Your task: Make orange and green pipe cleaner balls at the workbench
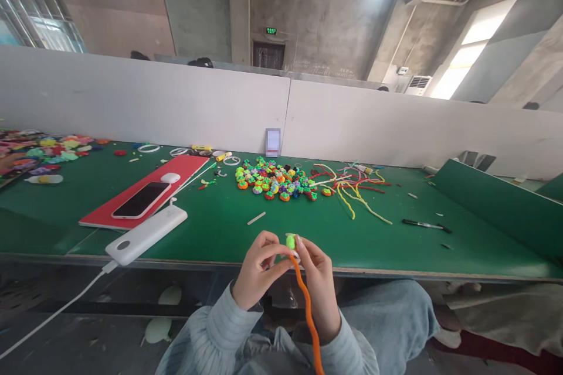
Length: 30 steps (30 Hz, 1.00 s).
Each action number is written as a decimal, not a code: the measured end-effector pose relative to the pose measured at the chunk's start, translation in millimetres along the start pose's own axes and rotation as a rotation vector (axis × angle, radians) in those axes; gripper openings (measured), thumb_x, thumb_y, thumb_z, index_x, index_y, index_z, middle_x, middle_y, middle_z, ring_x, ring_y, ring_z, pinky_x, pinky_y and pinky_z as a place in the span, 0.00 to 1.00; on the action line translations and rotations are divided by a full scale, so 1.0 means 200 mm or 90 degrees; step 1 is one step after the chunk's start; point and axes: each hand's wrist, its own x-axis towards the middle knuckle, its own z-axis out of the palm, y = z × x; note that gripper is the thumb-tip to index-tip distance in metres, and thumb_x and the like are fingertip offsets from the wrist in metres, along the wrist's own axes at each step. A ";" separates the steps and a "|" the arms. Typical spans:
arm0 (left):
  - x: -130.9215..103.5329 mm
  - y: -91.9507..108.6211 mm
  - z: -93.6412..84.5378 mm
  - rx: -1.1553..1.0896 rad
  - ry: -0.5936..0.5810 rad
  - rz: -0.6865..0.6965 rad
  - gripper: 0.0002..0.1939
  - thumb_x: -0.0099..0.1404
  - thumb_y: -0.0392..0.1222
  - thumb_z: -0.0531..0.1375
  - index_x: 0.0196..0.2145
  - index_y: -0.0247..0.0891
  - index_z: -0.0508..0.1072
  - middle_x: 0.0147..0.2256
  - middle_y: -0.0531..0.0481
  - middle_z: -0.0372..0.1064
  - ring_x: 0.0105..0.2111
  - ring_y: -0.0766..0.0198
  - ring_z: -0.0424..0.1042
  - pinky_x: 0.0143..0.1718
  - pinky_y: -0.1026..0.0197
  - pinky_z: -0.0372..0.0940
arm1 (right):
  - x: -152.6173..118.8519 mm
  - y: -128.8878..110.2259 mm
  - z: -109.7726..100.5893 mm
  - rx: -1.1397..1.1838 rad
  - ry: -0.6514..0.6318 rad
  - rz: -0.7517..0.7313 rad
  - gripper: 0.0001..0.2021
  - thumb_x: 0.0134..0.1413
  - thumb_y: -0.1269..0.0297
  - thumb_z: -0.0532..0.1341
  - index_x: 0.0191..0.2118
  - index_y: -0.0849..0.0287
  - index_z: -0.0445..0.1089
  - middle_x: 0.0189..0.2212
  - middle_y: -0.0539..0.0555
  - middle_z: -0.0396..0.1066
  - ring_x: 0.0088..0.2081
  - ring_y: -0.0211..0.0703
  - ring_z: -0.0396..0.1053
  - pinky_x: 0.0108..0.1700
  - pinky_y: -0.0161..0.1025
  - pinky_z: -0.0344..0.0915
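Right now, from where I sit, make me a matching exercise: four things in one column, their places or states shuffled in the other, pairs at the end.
Things:
1. Long fuzzy orange strand
2. White-edged phone with a black screen
3. White oblong power bank
4. Slim black-and-white pen

Places or states:
A. Joined to a thin white cable
B. On the right part of the flat green tabletop
C. Running down from between the left hand and right hand
D. Lying on a flat red board

Pairs: 1-C, 2-D, 3-A, 4-B
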 end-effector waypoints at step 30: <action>0.00 0.00 0.06 0.009 0.022 -0.117 0.09 0.59 0.45 0.57 0.33 0.38 0.63 0.29 0.53 0.63 0.22 0.71 0.60 0.21 0.69 0.57 | 0.03 -0.05 -0.01 -0.184 -0.003 -0.027 0.16 0.49 0.52 0.60 0.30 0.63 0.72 0.21 0.55 0.72 0.22 0.42 0.69 0.24 0.36 0.66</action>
